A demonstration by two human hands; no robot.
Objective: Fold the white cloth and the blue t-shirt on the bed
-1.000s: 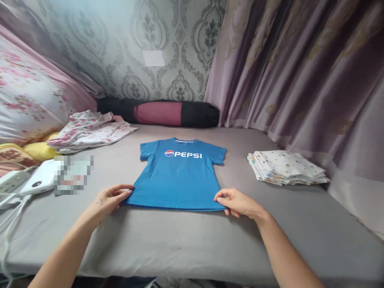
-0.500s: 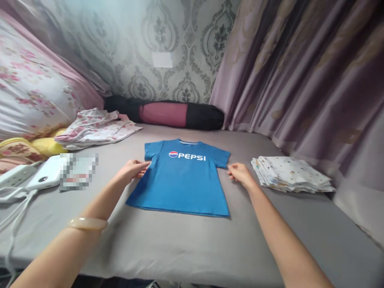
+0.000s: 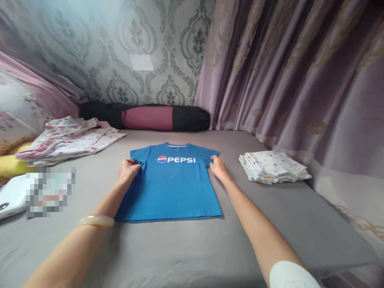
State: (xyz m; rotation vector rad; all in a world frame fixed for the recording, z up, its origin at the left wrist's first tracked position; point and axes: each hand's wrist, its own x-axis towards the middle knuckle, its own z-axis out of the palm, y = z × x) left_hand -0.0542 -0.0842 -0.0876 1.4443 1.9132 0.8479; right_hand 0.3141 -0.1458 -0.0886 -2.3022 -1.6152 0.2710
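Observation:
A blue T-shirt (image 3: 171,192) with a white PEPSI print lies flat on the grey bedsheet (image 3: 180,256), its collar toward the wall. My left hand (image 3: 129,171) is closed at the hem of the left sleeve, its fingertips pinching the cloth near the armpit. On the other side, my right hand (image 3: 219,168) pinches the hem of the right sleeve between thumb and fingers. A pale bangle (image 3: 96,221) circles my left wrist.
Folded white printed cloths (image 3: 274,166) are stacked at the right. Pink-patterned clothes (image 3: 72,140) lie at the left, above a white device (image 3: 18,196) and a blurred-out item (image 3: 49,192). A black and maroon roll (image 3: 147,117) rests against the wall; a mauve curtain (image 3: 270,68) hangs at right.
My hands have moved in from beside the shirt and closed on its sleeve hems. The right sleeve is drawn slightly inward. The whole view has shifted to the right.

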